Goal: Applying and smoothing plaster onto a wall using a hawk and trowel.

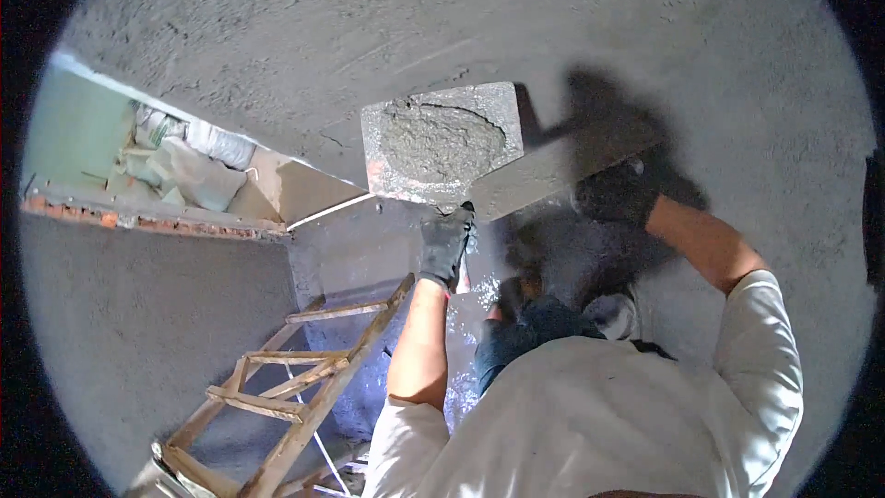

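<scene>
My left hand (446, 244), in a dark work glove, is closed under a square plasterer's hawk (373, 143) and holds it up in front of the wall. A thick heap of wet grey mortar (442, 140) covers most of the hawk's face. To the right, my right hand (616, 194), also gloved in black, grips a long flat plastering trowel (553, 171). The trowel's left end meets the lower right edge of the hawk. Shadow darkens my right hand, so its separate fingers barely show.
Grey plastered wall (719, 55) rises ahead and to both sides. A wooden stepladder (323, 397) stands at lower left. Above it, an opening with a brick sill (138, 221) shows white sacks (198, 166) beyond. Below lies a wet, spattered floor, with a round pale bucket (613, 316) near my legs.
</scene>
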A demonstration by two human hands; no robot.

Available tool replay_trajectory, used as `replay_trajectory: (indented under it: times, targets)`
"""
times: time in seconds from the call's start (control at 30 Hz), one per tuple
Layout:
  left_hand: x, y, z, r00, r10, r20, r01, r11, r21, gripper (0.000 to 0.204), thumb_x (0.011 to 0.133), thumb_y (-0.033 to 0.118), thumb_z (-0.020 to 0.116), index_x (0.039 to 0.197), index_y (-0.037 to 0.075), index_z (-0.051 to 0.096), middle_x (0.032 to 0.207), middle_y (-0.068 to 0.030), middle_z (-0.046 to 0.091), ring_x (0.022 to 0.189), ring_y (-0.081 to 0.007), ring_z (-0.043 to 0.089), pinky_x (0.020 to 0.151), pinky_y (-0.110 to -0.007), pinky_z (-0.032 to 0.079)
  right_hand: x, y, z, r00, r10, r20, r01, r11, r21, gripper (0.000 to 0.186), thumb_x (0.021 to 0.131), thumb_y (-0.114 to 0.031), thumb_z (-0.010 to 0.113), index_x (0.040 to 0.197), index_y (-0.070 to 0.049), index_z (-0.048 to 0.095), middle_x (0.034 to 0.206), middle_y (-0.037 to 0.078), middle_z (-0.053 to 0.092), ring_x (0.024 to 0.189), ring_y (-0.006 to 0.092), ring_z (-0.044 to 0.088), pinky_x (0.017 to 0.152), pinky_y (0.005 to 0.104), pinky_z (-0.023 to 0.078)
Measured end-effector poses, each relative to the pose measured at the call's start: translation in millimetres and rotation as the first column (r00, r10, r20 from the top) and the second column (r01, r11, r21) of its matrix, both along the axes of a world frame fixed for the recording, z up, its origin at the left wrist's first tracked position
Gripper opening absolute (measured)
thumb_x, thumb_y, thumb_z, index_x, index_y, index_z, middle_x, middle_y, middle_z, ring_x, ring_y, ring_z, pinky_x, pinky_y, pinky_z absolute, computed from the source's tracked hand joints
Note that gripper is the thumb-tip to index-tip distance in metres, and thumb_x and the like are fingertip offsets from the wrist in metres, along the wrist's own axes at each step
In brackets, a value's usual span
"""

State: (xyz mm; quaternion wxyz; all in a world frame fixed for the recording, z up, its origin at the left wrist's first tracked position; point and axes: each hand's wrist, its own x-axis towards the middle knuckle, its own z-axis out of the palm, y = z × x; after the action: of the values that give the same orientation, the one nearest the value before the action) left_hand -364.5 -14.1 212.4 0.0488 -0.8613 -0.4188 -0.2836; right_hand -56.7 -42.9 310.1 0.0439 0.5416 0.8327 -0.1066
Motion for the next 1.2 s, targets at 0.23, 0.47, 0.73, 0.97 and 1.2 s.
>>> replay_trajectory:
  times: [0.23, 0.47, 0.73, 0.97, 1.2]
  targets:
    - [9.3, -23.1, -6.9, 0.886, 0.102, 0.452, 0.149, 0.86, -0.487, 0.011, 0.078, 0.014, 0.054, 0.073, 0.008, 0.063, 0.07, -0.0084, 0.063, 0.064, -0.0238, 0.06, 0.058, -0.036, 0.046, 37.6, 55.4, -78.9, 0.999, 0.04, 0.016, -0.043, 0.952, 0.303, 0.031, 0.082, -0.028, 0.052, 0.105, -0.008, 0.059, 0.109, 0.014, 0.058, 0.098, 0.0279, 0.053, 0.088, 0.0423, 0.039]
    - [13.5, 6.0, -69.8, 0.747, 0.436, 0.502, 0.085, 0.687, -0.722, 0.011, 0.077, 0.013, 0.058, 0.071, 0.003, 0.059, 0.062, -0.0038, 0.058, 0.057, -0.0153, 0.053, 0.052, -0.033, 0.041, 7.6, 100.5, -132.8, 0.991, 0.114, -0.069, -0.066, 0.868, 0.492, 0.028, 0.086, -0.025, 0.048, 0.104, -0.007, 0.059, 0.108, 0.013, 0.058, 0.1, 0.0257, 0.052, 0.089, 0.0389, 0.039]
    - [23.2, 59.3, -159.9, 0.796, 0.313, 0.518, 0.079, 0.795, -0.601, 0.022, 0.08, 0.019, 0.06, 0.064, 0.003, 0.06, 0.056, -0.0087, 0.056, 0.05, -0.0179, 0.05, 0.052, -0.035, 0.039, -13.9, 201.2, -215.8, 0.867, -0.196, -0.459, 0.183, 0.98, -0.072, 0.025, 0.089, -0.024, 0.044, 0.096, -0.006, 0.06, 0.09, 0.01, 0.061, 0.085, 0.0226, 0.056, 0.078, 0.0355, 0.045]
    - [-7.3, 52.2, -172.7, 0.901, 0.254, 0.353, -0.033, 0.848, -0.528, 0.017, 0.077, 0.015, 0.059, 0.062, 0.008, 0.058, 0.06, -0.0065, 0.058, 0.059, -0.0218, 0.055, 0.059, -0.038, 0.042, -78.5, 206.2, -91.8, 0.999, 0.046, 0.025, -0.047, 0.998, 0.041, 0.021, 0.084, -0.023, 0.048, 0.086, -0.008, 0.062, 0.074, 0.011, 0.061, 0.068, 0.0248, 0.057, 0.07, 0.0374, 0.048]
    - [-25.9, 59.3, -135.4, 0.656, 0.559, 0.507, 0.22, 0.501, -0.837, 0.025, 0.081, 0.024, 0.058, 0.072, 0.001, 0.062, 0.069, -0.01, 0.062, 0.065, -0.0231, 0.057, 0.062, -0.039, 0.041, -82.1, 169.3, 13.9, 0.966, -0.199, -0.162, 0.231, 0.949, 0.212, 0.029, 0.081, -0.02, 0.049, 0.105, -0.009, 0.06, 0.101, 0.013, 0.063, 0.09, 0.0309, 0.061, 0.084, 0.0398, 0.047]
